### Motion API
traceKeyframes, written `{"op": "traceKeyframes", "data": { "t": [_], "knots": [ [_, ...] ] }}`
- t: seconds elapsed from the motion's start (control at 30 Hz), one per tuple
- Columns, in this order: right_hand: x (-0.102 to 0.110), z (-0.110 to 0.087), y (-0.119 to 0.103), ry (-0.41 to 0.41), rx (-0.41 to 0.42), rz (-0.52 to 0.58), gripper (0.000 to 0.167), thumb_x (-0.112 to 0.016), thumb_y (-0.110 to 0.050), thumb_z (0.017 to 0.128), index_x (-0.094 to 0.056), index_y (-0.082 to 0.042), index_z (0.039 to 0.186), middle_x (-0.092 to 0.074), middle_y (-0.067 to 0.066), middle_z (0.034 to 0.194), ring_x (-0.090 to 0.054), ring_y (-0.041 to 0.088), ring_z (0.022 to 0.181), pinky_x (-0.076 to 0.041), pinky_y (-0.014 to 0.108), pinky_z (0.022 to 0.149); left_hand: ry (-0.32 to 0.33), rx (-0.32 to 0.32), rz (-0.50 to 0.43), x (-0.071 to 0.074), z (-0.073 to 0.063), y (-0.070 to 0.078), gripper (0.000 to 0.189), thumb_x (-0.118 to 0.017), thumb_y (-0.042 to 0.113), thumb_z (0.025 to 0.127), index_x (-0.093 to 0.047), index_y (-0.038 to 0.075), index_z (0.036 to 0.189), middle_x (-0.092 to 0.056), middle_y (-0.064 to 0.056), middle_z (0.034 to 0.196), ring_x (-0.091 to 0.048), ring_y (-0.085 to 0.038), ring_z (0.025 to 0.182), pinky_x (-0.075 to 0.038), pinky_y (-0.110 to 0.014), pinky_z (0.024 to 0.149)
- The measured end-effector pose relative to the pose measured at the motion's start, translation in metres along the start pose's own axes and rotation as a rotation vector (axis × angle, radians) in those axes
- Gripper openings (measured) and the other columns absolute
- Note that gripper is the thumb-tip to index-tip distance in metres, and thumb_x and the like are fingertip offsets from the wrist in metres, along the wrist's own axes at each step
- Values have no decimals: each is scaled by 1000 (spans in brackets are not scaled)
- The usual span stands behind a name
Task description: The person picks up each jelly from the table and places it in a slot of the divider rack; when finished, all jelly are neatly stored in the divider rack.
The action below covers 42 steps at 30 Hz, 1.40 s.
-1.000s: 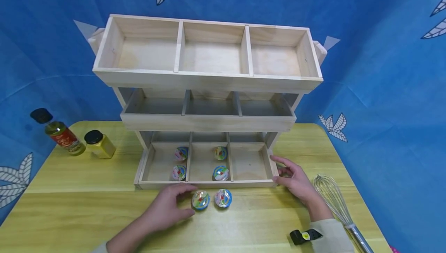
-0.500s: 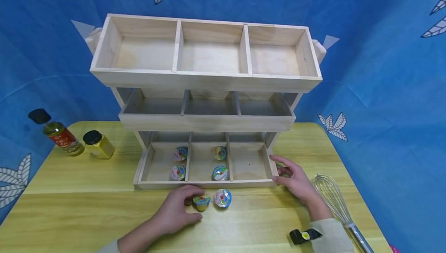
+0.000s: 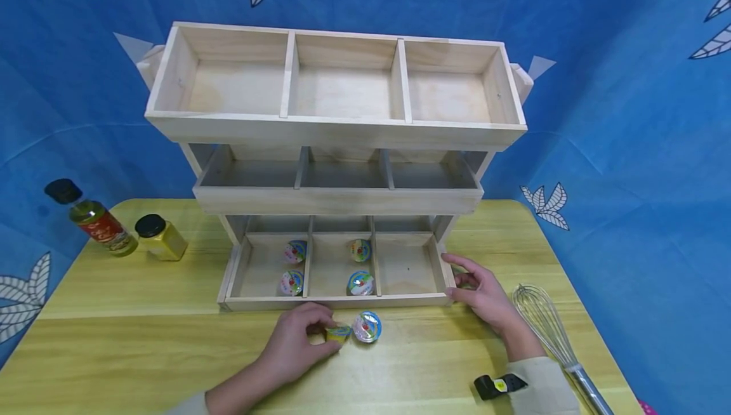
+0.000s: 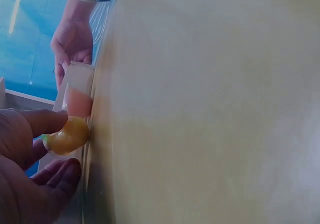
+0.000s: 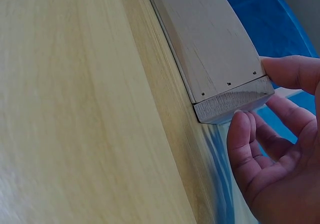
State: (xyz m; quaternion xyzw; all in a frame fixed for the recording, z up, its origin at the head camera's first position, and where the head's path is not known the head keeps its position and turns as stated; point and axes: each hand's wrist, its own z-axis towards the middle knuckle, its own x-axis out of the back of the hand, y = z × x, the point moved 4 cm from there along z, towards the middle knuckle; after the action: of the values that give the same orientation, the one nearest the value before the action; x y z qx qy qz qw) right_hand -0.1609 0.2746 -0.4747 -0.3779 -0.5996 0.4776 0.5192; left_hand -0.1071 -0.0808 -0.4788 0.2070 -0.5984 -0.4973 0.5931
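Observation:
My left hand (image 3: 297,345) pinches a small yellow jelly cup (image 3: 338,332), tipped on its side just before the bottom tier of a wooden rack (image 3: 337,303). In the left wrist view this jelly cup (image 4: 70,135) is between the fingers, its lid toward the palm. A second jelly cup (image 3: 367,327), pink-lidded, stands on the table right beside it. My right hand (image 3: 482,291) holds the bottom tier's front right corner; the right wrist view has fingers at that wooden corner (image 5: 232,102). Two jelly cups (image 3: 292,283) sit in the left compartment, two more (image 3: 361,283) in the middle one.
Above are the rack's middle tier (image 3: 337,201) and top tier (image 3: 337,132), each divided into three compartments. An oil bottle (image 3: 103,224) and a yellow jar (image 3: 162,238) stand at the left. A whisk (image 3: 548,326) lies right of my right hand on the table (image 3: 143,351).
My left hand has moved slightly right and taken hold of the left jelly cup, tipping it from upright onto its side. The right hand has stayed at the corner.

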Motion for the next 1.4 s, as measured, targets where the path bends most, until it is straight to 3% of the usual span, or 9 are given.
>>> {"op": "traceKeyframes", "data": {
  "t": [0.1,0.27,0.57,0.77,1.07,1.4],
  "knots": [
    [0,0,1,-2,2,-1,64,-72,6,83,-50,-1,143,-51,26,121,-57,29,93,-51,27,73,12,7,-6,-1,-1,1,29,-91,0,65,-72,12,83,-68,-4,107,-65,-15,91,-57,-25,78],
    [0,0,1,-4,5,3,65,-72,6,83,-50,-1,144,-52,28,118,-58,30,94,-52,28,75,-21,11,-27,-2,-3,0,35,-89,-6,62,-69,16,80,-66,-2,106,-62,-10,83,-57,-25,72],
    [0,1,1,-6,18,9,64,-72,7,83,-50,0,143,-50,26,124,-57,28,93,-52,27,73,-130,19,-86,-3,-5,-5,52,-91,-4,59,-71,9,105,-63,6,105,-58,-10,81,-56,-27,71],
    [0,0,1,-7,13,17,64,-72,7,83,-50,0,143,-50,28,122,-58,28,94,-53,27,74,-174,27,-100,-2,-6,-3,54,-91,-1,61,-70,3,111,-63,2,106,-60,-10,81,-57,-27,73],
    [1,-1,1,-3,14,16,64,-72,7,84,-50,0,143,-51,29,115,-57,28,93,-52,27,72,-190,56,-119,0,-6,-1,51,-90,1,65,-70,0,112,-65,-3,108,-61,-11,82,-57,-26,74],
    [1,-1,1,-6,23,14,64,-72,6,84,-50,0,143,-50,27,120,-57,28,92,-52,27,71,-203,104,-212,4,-7,2,50,-89,0,68,-68,-2,113,-65,-10,111,-65,-13,79,-58,-27,73]
  ]
}}
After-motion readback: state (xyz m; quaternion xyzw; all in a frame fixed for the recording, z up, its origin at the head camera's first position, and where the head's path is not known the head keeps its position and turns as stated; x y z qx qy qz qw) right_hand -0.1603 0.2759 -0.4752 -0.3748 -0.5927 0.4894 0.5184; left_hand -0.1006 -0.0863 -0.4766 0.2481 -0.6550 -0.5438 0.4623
